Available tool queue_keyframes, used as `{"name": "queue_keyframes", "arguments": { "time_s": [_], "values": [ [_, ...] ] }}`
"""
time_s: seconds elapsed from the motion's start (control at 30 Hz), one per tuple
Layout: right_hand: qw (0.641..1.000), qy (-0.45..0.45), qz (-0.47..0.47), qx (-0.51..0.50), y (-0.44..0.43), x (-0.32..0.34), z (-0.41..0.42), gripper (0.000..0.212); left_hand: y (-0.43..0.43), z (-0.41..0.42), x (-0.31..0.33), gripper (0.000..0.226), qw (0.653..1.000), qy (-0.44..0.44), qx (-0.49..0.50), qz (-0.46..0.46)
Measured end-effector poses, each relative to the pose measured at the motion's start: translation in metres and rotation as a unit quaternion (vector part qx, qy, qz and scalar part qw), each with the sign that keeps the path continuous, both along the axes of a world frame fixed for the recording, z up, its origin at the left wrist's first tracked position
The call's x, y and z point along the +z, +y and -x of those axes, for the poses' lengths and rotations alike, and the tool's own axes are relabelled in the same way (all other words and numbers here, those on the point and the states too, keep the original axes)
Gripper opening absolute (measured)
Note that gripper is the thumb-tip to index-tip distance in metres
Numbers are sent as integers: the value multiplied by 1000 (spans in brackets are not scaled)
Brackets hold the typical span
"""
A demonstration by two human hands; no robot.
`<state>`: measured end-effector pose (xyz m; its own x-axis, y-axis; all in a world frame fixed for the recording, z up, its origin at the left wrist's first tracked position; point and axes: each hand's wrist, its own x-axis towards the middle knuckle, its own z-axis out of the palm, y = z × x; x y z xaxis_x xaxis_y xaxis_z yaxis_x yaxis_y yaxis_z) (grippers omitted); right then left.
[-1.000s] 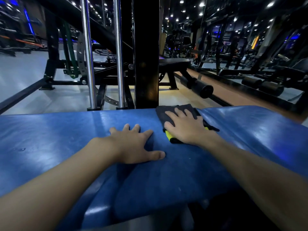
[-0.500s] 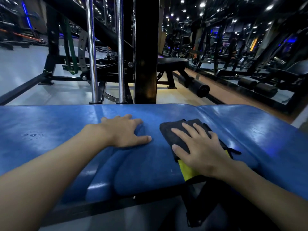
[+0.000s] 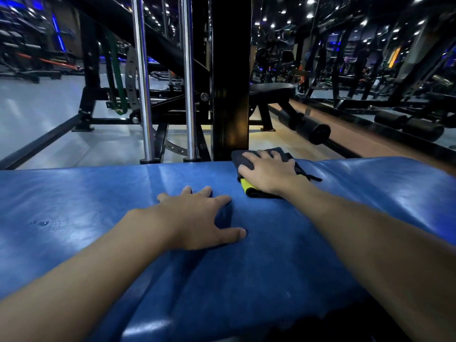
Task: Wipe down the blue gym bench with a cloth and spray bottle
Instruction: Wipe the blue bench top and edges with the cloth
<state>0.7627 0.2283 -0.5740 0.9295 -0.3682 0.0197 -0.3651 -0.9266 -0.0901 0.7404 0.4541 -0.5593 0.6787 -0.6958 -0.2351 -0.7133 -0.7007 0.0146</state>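
The right grip (image 3: 269, 172) lies flat with fingers spread, pressing the dark cloth (image 3: 287, 156) at the blue table's (image 3: 98, 206) far edge. Nearer and leftward, the left grip (image 3: 197, 218) rests wide on glossy padding. Beyond both stand chrome rods (image 3: 142, 95) in a dim gym.

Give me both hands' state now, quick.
Left hand: open, flat on the blue bench, holding nothing.
Right hand: open, pressing the dark cloth flat against the bench.
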Motion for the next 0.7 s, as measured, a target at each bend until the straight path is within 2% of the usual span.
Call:
{"name": "queue_keyframes", "arguments": {
  "time_s": [0.2,0.47,0.7],
  "values": [
    [1000,6,-1,8,11,-2,36,63,4,3,0,87,1000,-1,7,5],
    [998,18,37,49,47,-7,162,62,6,6,-2,86,1000,3,15,25],
    [997,8,32,68,56,-4,201,85,22,2,9,80,997,-27,26,71]
  ]
}}
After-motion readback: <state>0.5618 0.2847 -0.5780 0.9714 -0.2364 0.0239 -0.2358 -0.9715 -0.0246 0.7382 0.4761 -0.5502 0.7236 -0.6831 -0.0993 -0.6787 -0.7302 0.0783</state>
